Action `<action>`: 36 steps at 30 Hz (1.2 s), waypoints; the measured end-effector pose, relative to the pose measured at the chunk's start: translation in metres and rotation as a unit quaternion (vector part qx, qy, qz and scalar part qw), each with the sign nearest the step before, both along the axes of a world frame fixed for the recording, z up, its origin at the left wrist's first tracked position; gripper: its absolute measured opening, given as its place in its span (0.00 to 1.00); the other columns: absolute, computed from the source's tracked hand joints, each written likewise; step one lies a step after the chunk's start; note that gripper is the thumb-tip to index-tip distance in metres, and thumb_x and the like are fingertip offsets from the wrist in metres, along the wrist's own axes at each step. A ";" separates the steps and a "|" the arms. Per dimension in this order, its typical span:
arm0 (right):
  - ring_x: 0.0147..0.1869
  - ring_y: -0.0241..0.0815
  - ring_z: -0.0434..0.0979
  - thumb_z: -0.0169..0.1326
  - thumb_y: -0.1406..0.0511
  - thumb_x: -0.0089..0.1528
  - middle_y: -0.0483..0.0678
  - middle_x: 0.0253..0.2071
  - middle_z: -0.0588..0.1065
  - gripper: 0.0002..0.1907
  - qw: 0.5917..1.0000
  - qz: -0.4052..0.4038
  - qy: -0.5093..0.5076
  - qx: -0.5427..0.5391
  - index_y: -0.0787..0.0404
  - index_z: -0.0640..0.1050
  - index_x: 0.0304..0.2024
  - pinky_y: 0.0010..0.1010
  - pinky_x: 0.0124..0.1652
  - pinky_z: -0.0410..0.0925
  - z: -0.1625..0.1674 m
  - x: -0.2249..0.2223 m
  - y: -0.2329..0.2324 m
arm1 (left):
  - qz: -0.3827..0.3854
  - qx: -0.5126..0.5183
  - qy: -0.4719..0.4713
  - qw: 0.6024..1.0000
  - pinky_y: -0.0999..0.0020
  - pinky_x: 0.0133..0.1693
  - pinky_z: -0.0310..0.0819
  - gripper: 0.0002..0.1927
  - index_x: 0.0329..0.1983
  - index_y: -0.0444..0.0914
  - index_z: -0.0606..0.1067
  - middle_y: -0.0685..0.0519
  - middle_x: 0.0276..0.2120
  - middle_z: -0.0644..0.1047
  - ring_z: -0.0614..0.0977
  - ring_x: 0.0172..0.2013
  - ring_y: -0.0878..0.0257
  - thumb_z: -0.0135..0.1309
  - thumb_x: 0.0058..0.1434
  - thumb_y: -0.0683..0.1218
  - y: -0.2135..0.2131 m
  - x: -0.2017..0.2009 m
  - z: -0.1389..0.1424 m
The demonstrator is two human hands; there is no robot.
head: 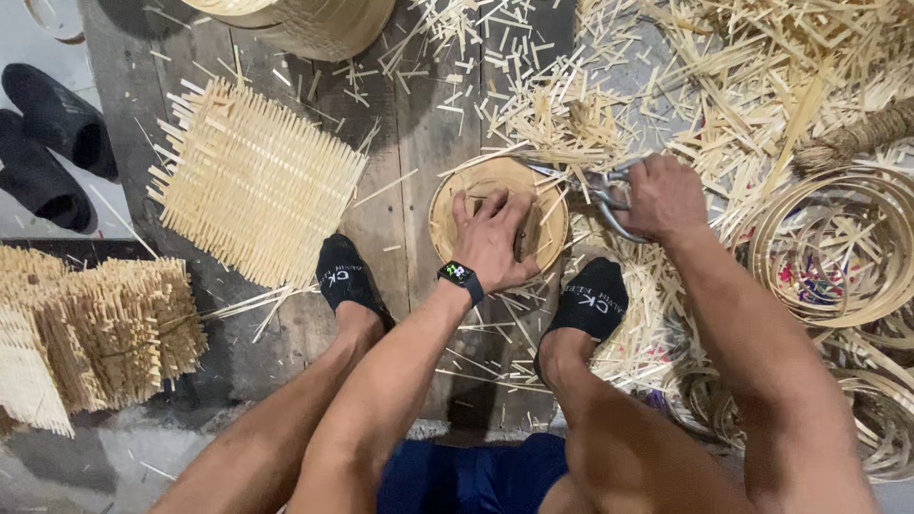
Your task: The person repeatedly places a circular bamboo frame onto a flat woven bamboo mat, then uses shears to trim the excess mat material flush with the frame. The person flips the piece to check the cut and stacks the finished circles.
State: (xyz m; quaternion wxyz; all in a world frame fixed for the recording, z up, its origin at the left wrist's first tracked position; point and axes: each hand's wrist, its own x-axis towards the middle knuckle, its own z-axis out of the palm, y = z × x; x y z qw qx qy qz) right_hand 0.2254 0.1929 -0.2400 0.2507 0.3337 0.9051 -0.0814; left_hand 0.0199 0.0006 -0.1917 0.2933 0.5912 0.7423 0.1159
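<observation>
Dark wooden floor planks (419,124) carry everything, strewn with pale bamboo offcuts (590,105) that pile thickest beyond and to the right of the round woven disc (455,205), which lies flat between the person's two black-socked feet. Largest of the loose pieces is a square woven mat (252,181) with bristling strip ends, left of the disc; farther left sits a stack of similar mats (95,333), and beyond that a pair of black shoes (48,143). Right of the disc, coils of thin bamboo hoops (838,247) overlap one another. The disc itself looks light and thin, a springy weave with a stiffer rim; it seems likely to flex or slide if pushed at one edge, so pressing it flat from above and taking it by the rim looks safest, and cut strip ends could prick. The left hand (495,243), with a dark watch at the wrist, is spread open, palm down, fingers fanned on the middle of the disc. The right hand (666,195) is clenched around the handles of metal shears (595,186), whose blades reach the disc's far right rim.
</observation>
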 end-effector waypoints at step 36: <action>0.28 0.32 0.75 0.68 0.63 0.57 0.47 0.26 0.80 0.11 0.767 -0.435 0.361 -0.303 0.66 0.84 0.34 0.27 0.31 0.69 -0.016 -0.014 -0.076 | 0.317 0.034 -0.181 0.930 0.62 0.49 0.75 0.14 0.36 0.45 0.86 0.46 0.34 0.84 0.85 0.37 0.54 0.67 0.52 0.57 0.060 -0.039 -0.071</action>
